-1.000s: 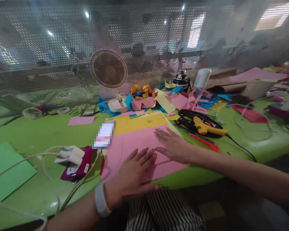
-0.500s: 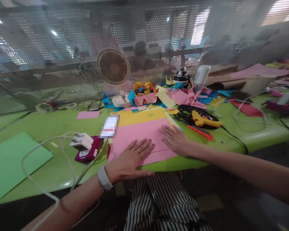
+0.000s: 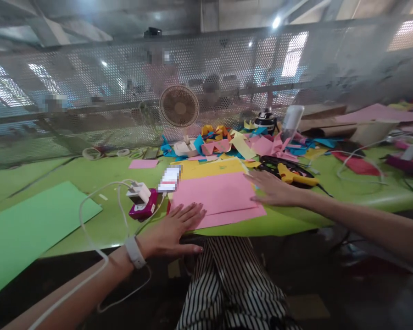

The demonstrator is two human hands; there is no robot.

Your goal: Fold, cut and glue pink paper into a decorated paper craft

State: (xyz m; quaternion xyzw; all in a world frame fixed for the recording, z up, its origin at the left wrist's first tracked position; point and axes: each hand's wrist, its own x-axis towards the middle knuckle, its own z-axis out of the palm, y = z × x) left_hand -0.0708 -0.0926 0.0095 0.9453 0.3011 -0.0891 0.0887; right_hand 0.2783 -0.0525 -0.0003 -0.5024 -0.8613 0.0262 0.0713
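Observation:
A pink paper sheet (image 3: 216, 195) lies on the table before me, with a fold or second layer showing along its near edge. My left hand (image 3: 175, 227) rests flat on its near left corner, fingers spread, thumb over the table edge. On the sheet's right edge lies my right hand (image 3: 273, 188), palm down with fingers stretched out. Yellow paper (image 3: 213, 168) sticks out from beneath the pink on the far side. Close to my right hand is a yellow glue gun (image 3: 296, 176) on a black tray.
A phone (image 3: 170, 178) and a purple power strip (image 3: 143, 205) with white cables stand to the left. Green paper (image 3: 37, 224) covers the far left. A fan (image 3: 179, 106), paper scraps (image 3: 241, 143) and a bottle (image 3: 265, 119) line the mesh screen.
My hands have moved apart, the left toward the sheet's left side and the right past its right edge. The view has tilted up and shifted left.

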